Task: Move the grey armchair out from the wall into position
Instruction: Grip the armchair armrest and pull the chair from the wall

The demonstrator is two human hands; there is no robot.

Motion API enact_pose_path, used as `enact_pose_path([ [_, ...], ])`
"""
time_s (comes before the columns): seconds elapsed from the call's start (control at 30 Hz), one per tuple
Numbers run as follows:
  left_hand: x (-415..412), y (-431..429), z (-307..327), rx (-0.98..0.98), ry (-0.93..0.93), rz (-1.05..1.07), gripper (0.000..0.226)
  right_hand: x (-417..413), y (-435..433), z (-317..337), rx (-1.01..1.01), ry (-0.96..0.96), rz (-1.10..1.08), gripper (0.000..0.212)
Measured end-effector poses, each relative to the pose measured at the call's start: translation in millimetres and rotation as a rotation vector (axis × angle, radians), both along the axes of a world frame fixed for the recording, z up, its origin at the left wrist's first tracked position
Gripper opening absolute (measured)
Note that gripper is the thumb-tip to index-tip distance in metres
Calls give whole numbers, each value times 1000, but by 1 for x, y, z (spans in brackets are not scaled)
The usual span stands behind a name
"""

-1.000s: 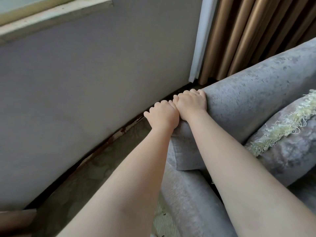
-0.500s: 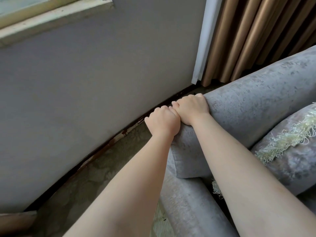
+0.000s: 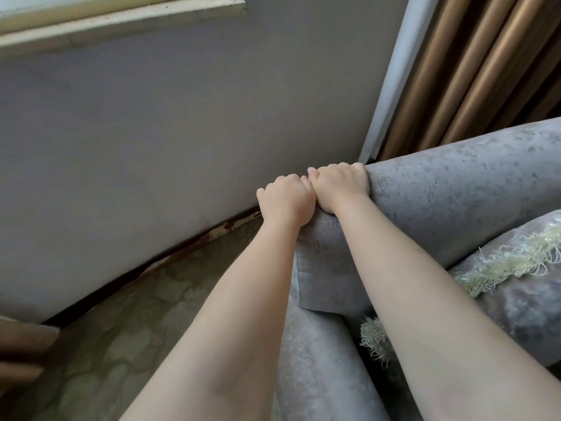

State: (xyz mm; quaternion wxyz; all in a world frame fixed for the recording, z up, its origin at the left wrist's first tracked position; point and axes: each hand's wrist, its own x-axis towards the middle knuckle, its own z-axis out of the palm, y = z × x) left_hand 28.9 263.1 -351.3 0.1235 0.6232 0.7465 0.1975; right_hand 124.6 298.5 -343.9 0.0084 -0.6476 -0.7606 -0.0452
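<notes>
The grey armchair (image 3: 449,192) fills the right of the head view, its padded back running from the centre to the right edge. My left hand (image 3: 287,200) and my right hand (image 3: 340,185) sit side by side on the near corner of that back, both curled over its top edge and gripping it. My fingertips are hidden behind the upholstery. A strip of floor separates the chair's corner from the wall.
A grey wall (image 3: 167,132) stands at left with a window sill (image 3: 121,22) above and a dark skirting strip at its foot. Brown curtains (image 3: 473,71) hang behind the chair. A fringed grey cushion (image 3: 516,281) lies on the seat. Patterned carpet (image 3: 136,329) covers the floor.
The chair's corner and both hands sit lower and further right in the view than a second ago. Both grips are unchanged.
</notes>
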Motion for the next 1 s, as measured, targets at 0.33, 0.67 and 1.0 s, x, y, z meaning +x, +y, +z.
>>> enact_pose_path([
  [0.33, -20, -48, -2, 12, -11, 25, 42, -21, -44, 0, -1, 32, 10, 51],
  [0.67, -35, -54, -8, 5, 11, 27, 44, -37, -52, -4, 29, 40, 3, 46],
  [1.0, -28, -38, -12, 73, 77, 77, 29, -32, -44, -14, 264, 277, -55, 48],
])
